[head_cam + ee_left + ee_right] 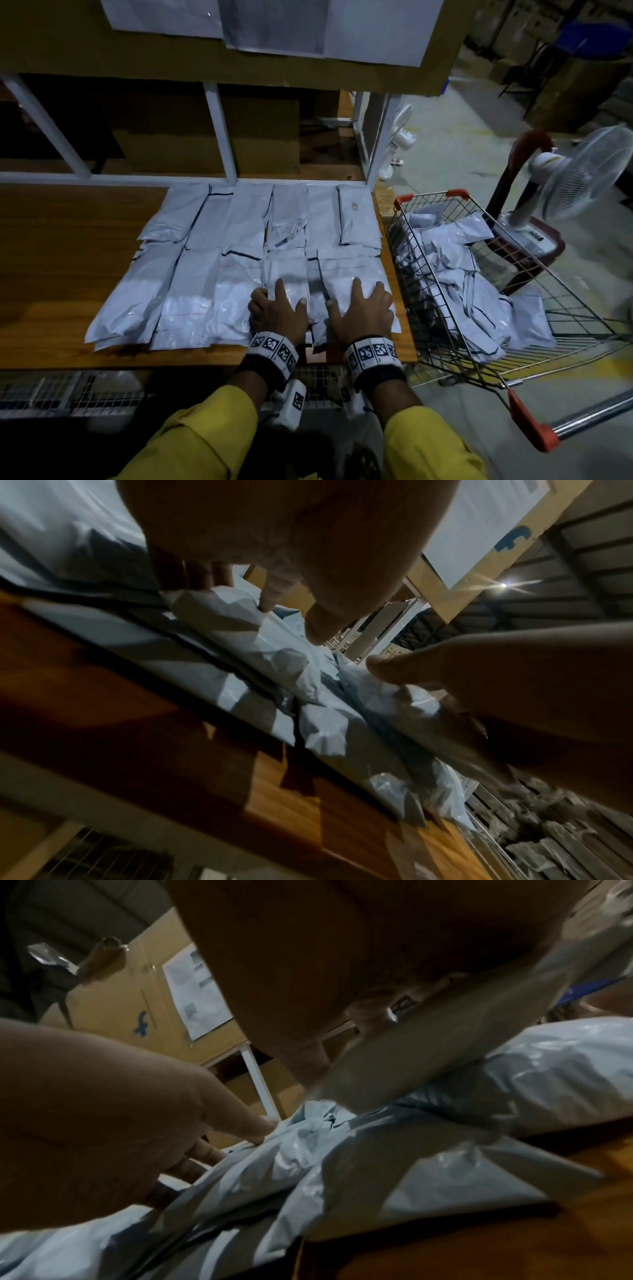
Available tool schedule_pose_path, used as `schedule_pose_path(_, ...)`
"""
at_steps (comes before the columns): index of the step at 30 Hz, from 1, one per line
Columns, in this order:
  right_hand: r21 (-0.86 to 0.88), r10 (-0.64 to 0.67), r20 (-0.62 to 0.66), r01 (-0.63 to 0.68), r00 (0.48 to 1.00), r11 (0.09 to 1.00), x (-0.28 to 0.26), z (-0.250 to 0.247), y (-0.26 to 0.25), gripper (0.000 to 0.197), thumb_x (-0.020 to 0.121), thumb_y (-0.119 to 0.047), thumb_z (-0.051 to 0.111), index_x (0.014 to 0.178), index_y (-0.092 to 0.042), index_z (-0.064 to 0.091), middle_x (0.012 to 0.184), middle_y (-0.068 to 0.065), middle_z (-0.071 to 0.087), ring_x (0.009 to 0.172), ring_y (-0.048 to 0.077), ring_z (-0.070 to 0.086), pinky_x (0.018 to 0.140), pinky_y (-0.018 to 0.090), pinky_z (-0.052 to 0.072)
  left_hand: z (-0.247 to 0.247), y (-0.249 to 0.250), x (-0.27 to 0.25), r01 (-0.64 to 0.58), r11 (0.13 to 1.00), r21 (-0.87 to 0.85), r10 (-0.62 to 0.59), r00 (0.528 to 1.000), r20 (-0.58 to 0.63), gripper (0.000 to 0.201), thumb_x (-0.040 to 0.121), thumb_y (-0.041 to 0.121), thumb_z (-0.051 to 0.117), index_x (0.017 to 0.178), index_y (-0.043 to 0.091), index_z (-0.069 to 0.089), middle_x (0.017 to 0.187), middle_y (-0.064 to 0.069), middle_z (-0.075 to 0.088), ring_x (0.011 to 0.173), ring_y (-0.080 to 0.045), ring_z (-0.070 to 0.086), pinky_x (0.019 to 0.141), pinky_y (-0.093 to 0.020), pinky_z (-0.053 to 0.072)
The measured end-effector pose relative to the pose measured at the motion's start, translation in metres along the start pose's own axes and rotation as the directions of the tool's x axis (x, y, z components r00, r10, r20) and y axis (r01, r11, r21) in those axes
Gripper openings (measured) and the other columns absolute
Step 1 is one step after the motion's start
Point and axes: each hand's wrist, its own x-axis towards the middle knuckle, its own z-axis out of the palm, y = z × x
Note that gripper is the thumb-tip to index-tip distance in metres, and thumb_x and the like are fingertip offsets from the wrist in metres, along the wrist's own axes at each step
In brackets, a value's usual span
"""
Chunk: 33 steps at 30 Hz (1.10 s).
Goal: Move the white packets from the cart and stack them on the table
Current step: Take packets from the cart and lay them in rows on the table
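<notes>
Many white packets (219,274) lie in overlapping rows on the wooden table (68,240). Both hands rest side by side on the near right packets. My left hand (279,308) presses down with spread fingers, and its fingertips (268,604) touch a crumpled packet (308,674). My right hand (361,308) lies flat on the rightmost packet (352,274), close to the table's right edge. In the right wrist view the right hand (308,1056) presses on packets (342,1164), with the left hand (120,1110) beside it. More white packets (459,274) are heaped in the wire cart (411,284).
The cart stands against the table's right side, its red handle (534,425) near me. A standing fan (579,171) and a red chair (524,150) sit behind the cart. A white shelf frame (219,130) with cardboard boxes rises along the table's back edge.
</notes>
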Motion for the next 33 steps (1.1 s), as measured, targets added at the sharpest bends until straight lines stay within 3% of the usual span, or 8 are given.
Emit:
schedule_pose_path(4, -0.044, -0.053, 0.020, 0.054, 0.998, 0.998, 0.003, 0.010, -0.011, 0.081, 0.091, -0.060, 0.051, 0.155, -0.018, 0.025, 0.157, 0.025, 0.018, 0.140, 0.040, 0.023, 0.107, 0.048, 0.037, -0.002, -0.006, 0.003, -0.036, 0.998, 0.051, 0.036, 0.999, 0.010, 0.069, 0.090, 0.048, 0.060, 0.149, 0.029, 0.029, 0.145, -0.009, 0.016, 0.132, -0.034, 0.023, 0.111, -0.049, 0.031)
schedule_pose_path(9, -0.102, -0.088, 0.038, 0.091, 0.995, 0.991, 0.004, 0.019, -0.020, 0.078, 0.091, -0.057, 0.052, 0.154, -0.019, 0.027, 0.157, 0.021, 0.023, 0.141, 0.038, 0.025, 0.109, 0.047, 0.034, -0.006, -0.010, 0.007, -0.085, 0.993, 0.085, 0.085, 0.996, 0.007, 0.068, 0.087, 0.035, 0.065, 0.147, 0.032, 0.032, 0.146, -0.005, 0.018, 0.133, -0.030, 0.022, 0.112, -0.046, 0.032)
schedule_pose_path(16, -0.172, -0.100, 0.028, 0.103, 0.995, 0.980, 0.005, 0.024, -0.023, 0.078, 0.091, -0.061, 0.051, 0.154, -0.019, 0.031, 0.157, 0.017, 0.031, 0.139, 0.039, 0.029, 0.108, 0.049, 0.030, -0.010, -0.016, 0.009, -0.136, 0.986, 0.093, 0.133, 0.990, 0.037, 0.073, 0.082, 0.017, 0.061, 0.148, 0.035, 0.033, 0.152, 0.005, 0.019, 0.133, -0.026, 0.024, 0.111, -0.044, 0.034)
schedule_pose_path(21, -0.117, -0.075, -0.035, 0.070, 0.997, 0.991, 0.003, 0.018, -0.017, 0.078, 0.092, -0.063, 0.048, 0.154, -0.019, 0.030, 0.157, 0.018, 0.030, 0.137, 0.038, 0.030, 0.106, 0.050, 0.032, -0.017, -0.011, 0.008, -0.102, 0.993, 0.053, 0.101, 0.995, 0.008, 0.070, 0.078, 0.013, 0.058, 0.143, 0.034, 0.039, 0.151, 0.006, 0.023, 0.132, -0.027, 0.024, 0.110, -0.043, 0.032)
schedule_pose_path(24, -0.050, 0.003, -0.104, -0.008, 0.995, 0.999, 0.004, 0.012, -0.006, 0.070, 0.096, -0.059, 0.044, 0.155, -0.022, 0.031, 0.161, 0.018, 0.023, 0.145, 0.039, 0.020, 0.111, 0.053, 0.027, -0.019, -0.009, 0.011, -0.094, 0.995, 0.031, 0.095, 0.995, -0.033, 0.067, 0.078, 0.014, 0.056, 0.141, 0.035, 0.041, 0.148, 0.005, 0.026, 0.131, -0.027, 0.027, 0.108, -0.042, 0.032)
schedule_pose_path(28, -0.080, 0.069, -0.055, -0.073, 0.996, 0.994, 0.013, 0.009, 0.012, 0.066, 0.099, -0.058, 0.033, 0.158, -0.031, 0.020, 0.165, 0.018, 0.009, 0.150, 0.042, 0.003, 0.116, 0.055, 0.016, -0.020, -0.006, 0.013, -0.111, 0.994, 0.017, 0.111, 0.992, -0.059, 0.065, 0.078, 0.016, 0.056, 0.138, 0.038, 0.042, 0.147, 0.005, 0.026, 0.129, -0.027, 0.028, 0.104, -0.043, 0.034)
schedule_pose_path(33, -0.086, 0.090, 0.050, -0.086, 0.995, 0.993, 0.010, 0.012, 0.018, 0.067, 0.099, -0.063, 0.027, 0.158, -0.032, 0.018, 0.165, 0.019, 0.007, 0.150, 0.042, 0.007, 0.117, 0.056, 0.015, -0.020, -0.002, 0.012, -0.142, 0.990, 0.013, 0.143, 0.985, -0.094, 0.061, 0.081, 0.019, 0.061, 0.138, 0.035, 0.045, 0.151, 0.001, 0.026, 0.134, -0.028, 0.024, 0.108, -0.046, 0.031)
